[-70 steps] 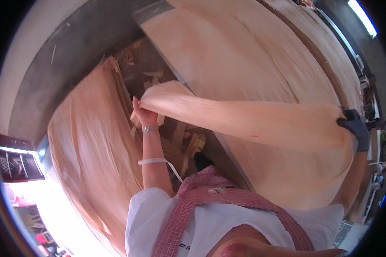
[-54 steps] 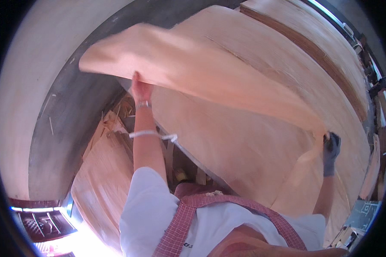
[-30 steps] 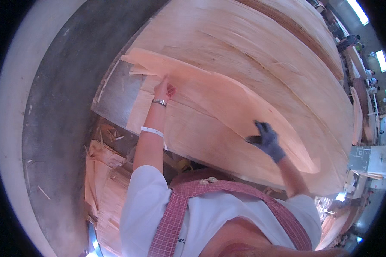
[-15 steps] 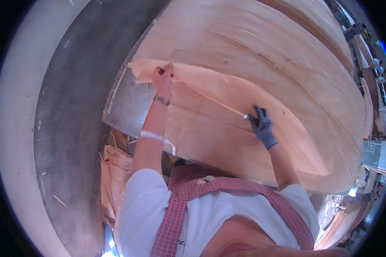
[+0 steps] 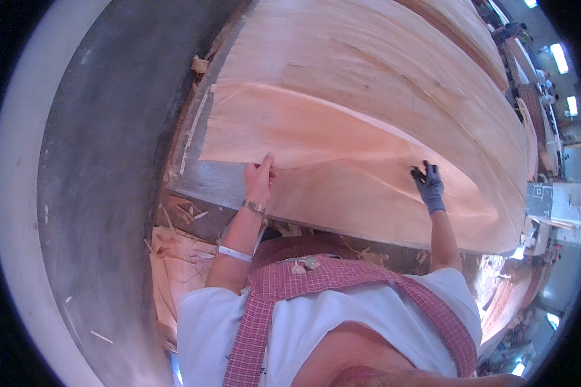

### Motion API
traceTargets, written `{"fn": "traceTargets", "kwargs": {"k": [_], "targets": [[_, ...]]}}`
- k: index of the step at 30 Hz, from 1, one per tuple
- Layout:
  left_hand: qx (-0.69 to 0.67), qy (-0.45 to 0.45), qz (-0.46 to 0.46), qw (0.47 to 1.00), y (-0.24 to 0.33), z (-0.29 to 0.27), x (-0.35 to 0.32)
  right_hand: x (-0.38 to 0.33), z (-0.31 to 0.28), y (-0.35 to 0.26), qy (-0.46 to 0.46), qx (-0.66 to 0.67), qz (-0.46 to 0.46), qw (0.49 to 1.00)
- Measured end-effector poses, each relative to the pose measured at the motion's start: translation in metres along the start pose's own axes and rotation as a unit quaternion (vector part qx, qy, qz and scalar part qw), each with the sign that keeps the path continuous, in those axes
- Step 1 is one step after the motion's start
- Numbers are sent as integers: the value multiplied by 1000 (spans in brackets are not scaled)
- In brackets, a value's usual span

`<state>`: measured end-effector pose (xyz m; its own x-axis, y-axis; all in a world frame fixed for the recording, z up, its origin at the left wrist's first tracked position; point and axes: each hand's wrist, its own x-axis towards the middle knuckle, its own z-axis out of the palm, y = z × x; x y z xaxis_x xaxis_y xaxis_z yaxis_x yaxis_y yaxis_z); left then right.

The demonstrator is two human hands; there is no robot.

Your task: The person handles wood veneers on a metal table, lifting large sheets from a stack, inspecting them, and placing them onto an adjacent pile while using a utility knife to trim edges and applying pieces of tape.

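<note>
A thin, pinkish wood veneer sheet (image 5: 316, 129) lies rippled over a broad stack of paler veneer (image 5: 368, 71). My bare left hand (image 5: 259, 179) pinches its near edge between thumb and fingers, close to the left corner. On my right hand (image 5: 429, 186) is a grey glove with dark fingertips; it rests over the near edge farther right, where the sheet bulges. Its fingers are curled, and a small dark thing seems to be in them, its kind not clear. Under the left end of the sheet shows a grey metal surface (image 5: 213, 184).
Crumpled veneer scraps (image 5: 181, 258) are heaped beside my left arm. A wide dark grey surface (image 5: 110, 161) curves along the left. Torn strips (image 5: 187, 209) litter the table's near edge. A grey box-like machine (image 5: 549, 200) stands far right, and people are in the distance.
My left hand has drawn the sheet's left end toward me and laid it flatter. The right hand has moved rightward; the shiny tip seen at its fingers before no longer shows.
</note>
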<state>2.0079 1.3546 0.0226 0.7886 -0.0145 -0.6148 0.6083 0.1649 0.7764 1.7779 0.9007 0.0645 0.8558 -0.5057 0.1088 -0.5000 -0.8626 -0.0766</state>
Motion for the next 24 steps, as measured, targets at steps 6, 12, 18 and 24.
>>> {"fn": "traceTargets", "kwargs": {"k": [6, 12, 18, 24], "targets": [[-21, -35, 53, 998, 54, 5, 3, -32, -5, -74, -101, 11, -106, 989], [-26, -23, 46, 998, 60, -4, -1, -52, 10, -29, -98, -57, -168, 979], [69, 24, 30, 997, 12, -36, -3, -101, -15, -8, -167, -103, -219, 956], [45, 69, 24, 996, -26, -64, -12, -147, -16, -23, -259, -102, -272, 921]]}}
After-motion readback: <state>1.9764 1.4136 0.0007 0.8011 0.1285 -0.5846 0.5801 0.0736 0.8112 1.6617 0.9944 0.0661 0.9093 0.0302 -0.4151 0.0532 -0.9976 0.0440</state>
